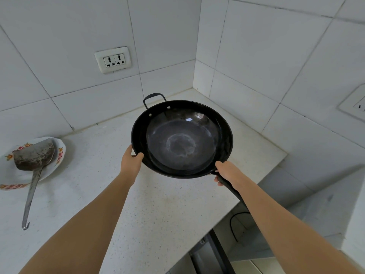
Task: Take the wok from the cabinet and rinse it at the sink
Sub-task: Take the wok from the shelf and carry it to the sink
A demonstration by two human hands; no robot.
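A black wok (pixel 181 139) with a pale ring in its bottom is held level above the white speckled counter (pixel 110 186), near the tiled corner. My left hand (pixel 131 163) grips its near left rim, thumb over the edge. My right hand (pixel 230 174) is wrapped around the long black handle at the near right. A small loop handle sticks out on the far side of the wok. No sink or cabinet is in view.
A flowered plate (pixel 59 153) with a worn metal spatula (pixel 32 167) lies at the counter's left. A double wall socket (pixel 113 60) sits on the tiles behind. The counter ends at the right, with a lower gap and a black cable (pixel 234 224) below.
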